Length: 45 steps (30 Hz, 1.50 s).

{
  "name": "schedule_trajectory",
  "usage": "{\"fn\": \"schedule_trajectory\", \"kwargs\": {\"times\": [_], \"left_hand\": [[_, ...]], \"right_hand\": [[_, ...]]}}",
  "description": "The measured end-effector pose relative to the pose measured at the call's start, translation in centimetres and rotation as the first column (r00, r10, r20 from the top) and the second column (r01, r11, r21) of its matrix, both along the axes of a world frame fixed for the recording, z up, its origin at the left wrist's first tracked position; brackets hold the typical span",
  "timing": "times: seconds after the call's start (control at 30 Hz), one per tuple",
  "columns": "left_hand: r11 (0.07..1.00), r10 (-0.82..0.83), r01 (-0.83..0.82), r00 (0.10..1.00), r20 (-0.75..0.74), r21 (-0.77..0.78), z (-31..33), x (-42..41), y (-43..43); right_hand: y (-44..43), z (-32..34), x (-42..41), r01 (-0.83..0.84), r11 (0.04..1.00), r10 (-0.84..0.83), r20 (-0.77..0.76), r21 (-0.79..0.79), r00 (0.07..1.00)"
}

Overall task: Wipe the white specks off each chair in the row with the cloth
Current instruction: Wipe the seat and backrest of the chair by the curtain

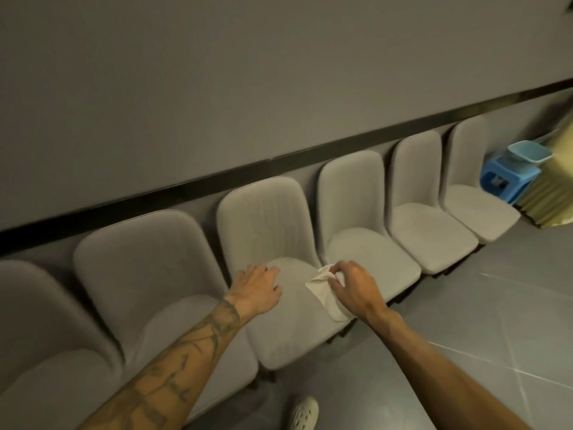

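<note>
1. Right hand [353, 287] pinches the white cloth [322, 290] near its top, fingers curled. The cloth drapes on the right side of the grey chair [288, 336] seat.
2. Left hand [259, 285] rests on the same seat, fingers loosely spread, holding nothing.
3. Cloth looks light, limp and soft; probably better bunched in the palm for wiping.

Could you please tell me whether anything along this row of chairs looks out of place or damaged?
Nothing looks damaged or askew; the chairs line the wall evenly. Only a blue stool carrying a basin, past the row's far end, seems stray.
</note>
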<state>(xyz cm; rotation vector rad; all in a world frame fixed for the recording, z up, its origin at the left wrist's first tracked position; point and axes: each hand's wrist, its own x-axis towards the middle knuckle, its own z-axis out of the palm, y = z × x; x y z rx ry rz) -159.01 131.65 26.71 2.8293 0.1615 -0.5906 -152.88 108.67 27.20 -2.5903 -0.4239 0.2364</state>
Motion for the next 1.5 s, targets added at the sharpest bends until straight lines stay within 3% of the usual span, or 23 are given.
{"fn": "schedule_trajectory", "kwargs": {"times": [0.2,0.47,0.97,1.3,1.5], "left_hand": [[0.997,-0.052,0.052,0.999,0.010,-0.050,0.2,14.7,-8.5],[0.994,-0.106,0.106,0.994,0.008,-0.005,1.7,30.7,-21.2],[0.999,0.038,-0.038,0.999,0.010,-0.005,3.4,52.2,-50.1],[1.000,0.006,-0.006,1.000,-0.002,-0.019,-0.2,72.5,-66.6],[0.999,0.000,0.001,1.000,0.002,-0.053,1.1,84.5,-76.8]], "right_hand": [[-9.6,1.2,13.0,0.065,0.996,-0.066,-0.009,-0.055,0.998],[-21.9,2.5,27.6,0.145,0.989,-0.145,0.008,-0.027,0.989],[-48.6,3.4,52.1,0.010,1.000,-0.010,-0.027,0.013,1.000],[-65.2,2.0,71.3,0.054,0.999,-0.054,-0.019,0.006,0.998],[-74.9,2.8,83.1,0.049,0.999,-0.049,-0.036,-0.016,0.998]]}}
